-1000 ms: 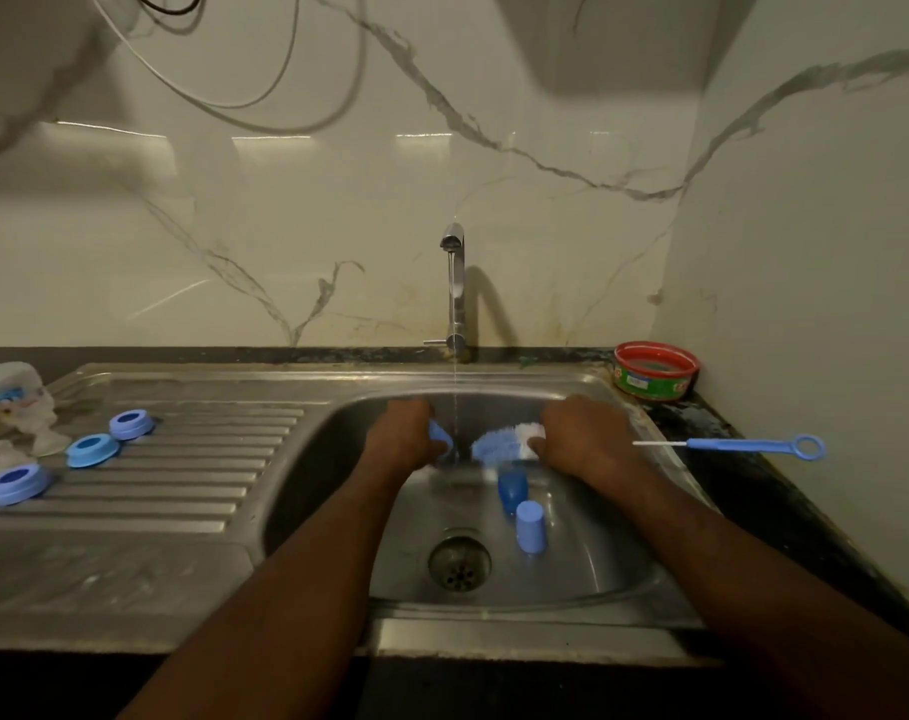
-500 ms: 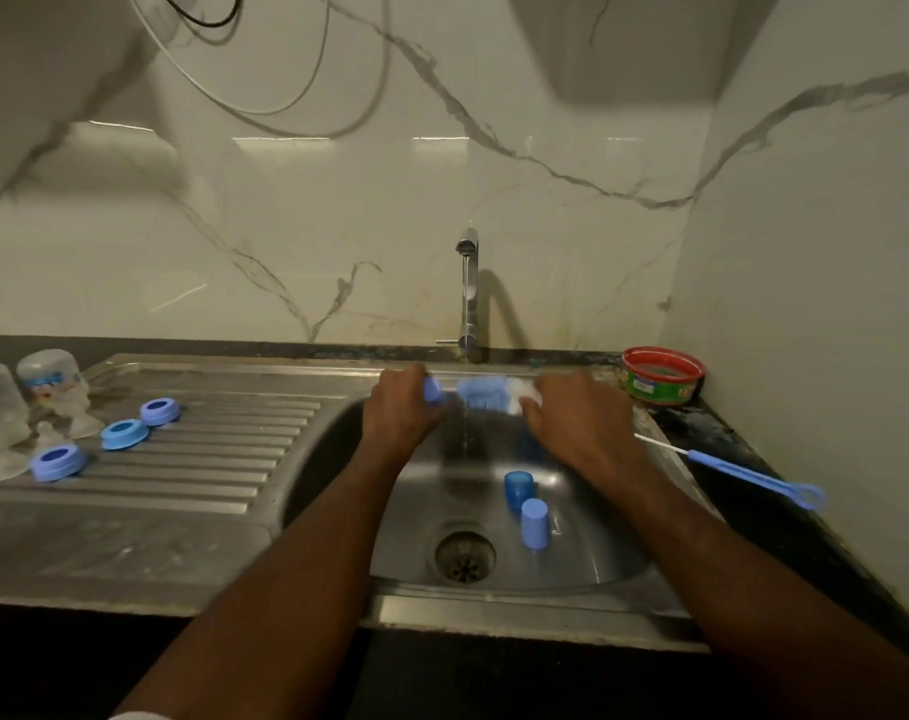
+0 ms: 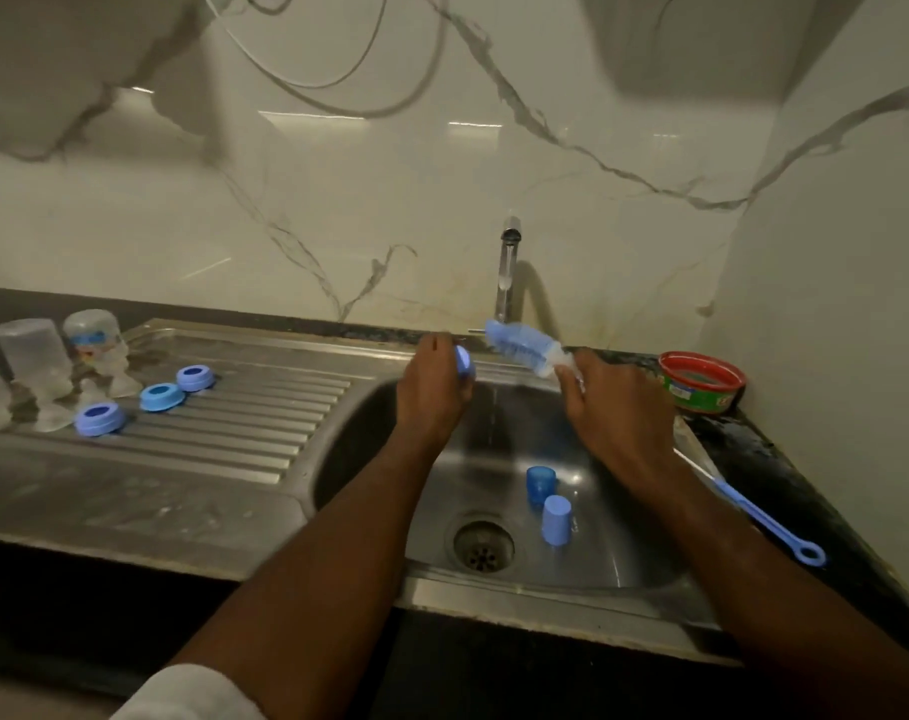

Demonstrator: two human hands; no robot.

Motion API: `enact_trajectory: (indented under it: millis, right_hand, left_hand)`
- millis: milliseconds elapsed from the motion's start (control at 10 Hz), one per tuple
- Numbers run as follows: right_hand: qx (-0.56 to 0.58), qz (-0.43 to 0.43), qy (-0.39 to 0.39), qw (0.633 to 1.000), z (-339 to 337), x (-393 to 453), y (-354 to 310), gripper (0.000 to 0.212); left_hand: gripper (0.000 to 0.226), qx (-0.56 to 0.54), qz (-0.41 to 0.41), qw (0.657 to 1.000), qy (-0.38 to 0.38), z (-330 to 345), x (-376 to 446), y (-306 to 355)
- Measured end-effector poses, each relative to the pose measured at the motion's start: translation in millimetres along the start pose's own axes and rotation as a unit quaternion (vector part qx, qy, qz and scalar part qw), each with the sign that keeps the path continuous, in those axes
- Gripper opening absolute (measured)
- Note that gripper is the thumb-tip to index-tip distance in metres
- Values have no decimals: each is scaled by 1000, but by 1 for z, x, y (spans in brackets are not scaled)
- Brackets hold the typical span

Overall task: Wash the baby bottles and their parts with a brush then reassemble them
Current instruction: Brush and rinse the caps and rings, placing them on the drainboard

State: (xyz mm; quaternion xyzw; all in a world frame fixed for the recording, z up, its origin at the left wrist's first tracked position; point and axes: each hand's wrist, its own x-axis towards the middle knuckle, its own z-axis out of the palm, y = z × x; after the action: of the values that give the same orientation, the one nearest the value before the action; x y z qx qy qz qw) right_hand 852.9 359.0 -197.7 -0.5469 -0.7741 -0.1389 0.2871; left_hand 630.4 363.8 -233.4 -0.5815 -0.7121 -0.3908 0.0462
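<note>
While the left hand [image 3: 434, 389] curls round a small blue cap [image 3: 464, 361] and the right hand [image 3: 616, 407] grips the handle of the bottle brush [image 3: 522, 345], both are raised over the sink [image 3: 369, 459] with the brush head just right of the cap and apart from it. Wet plastic is slippery, so the cap could pop out of those fingers and drop toward the drain [image 3: 483, 545] below the hands; the grid looks fine enough to stop it, though that is hard to judge in this dim light. A thin stream from the tap [image 3: 507, 267] falls between the hands, and a careless flick of the bristles would spray the wall beyond them. Two more blue caps [image 3: 548, 504] stand in the sink beneath the right wrist. Far to the left of the left hand, three blue rings [image 3: 150, 400] lie on the ribbed steel drainboard [image 3: 265, 423], with upturned clear bottles [image 3: 52, 356] beyond them. Right of the right hand sit a red tub [image 3: 701, 381] and a thin blue brush [image 3: 753, 517] on the dark counter [image 3: 805, 480], under marble-look walls.
</note>
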Motion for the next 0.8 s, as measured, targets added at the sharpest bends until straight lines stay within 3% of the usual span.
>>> enact_trajectory:
  millis: [100,200,300,400,500,600,800]
  right_hand:
    - [-73,24,-142,987,1,-8,0,35]
    - [-79,9,-171,982,-5,-11,-11,37]
    - [-14,6,-95,995,-8,-10,-19,36]
    - [65,20,-104,992,2,-6,-48,35]
    - [140,-26,-125,982,5,-2,-92,37]
    - [145,-75,-110,980,3,10,-157,37]
    - [158,-122,-131,971,-11,19,-289,37]
  left_hand:
    - [38,132,-46,947,-288,7,-18,-9]
    - [26,63,-61,964,-249,-7,-10,-12]
    - [19,10,-76,981,-180,-30,-9,-7]
    - [24,26,-47,988,-147,-50,-23,-15]
    - [27,29,-25,996,-81,-96,-25,-45]
    - [42,100,-48,988,-109,-155,-18,-79]
    - [54,259,-127,954,-86,-244,-31,-149]
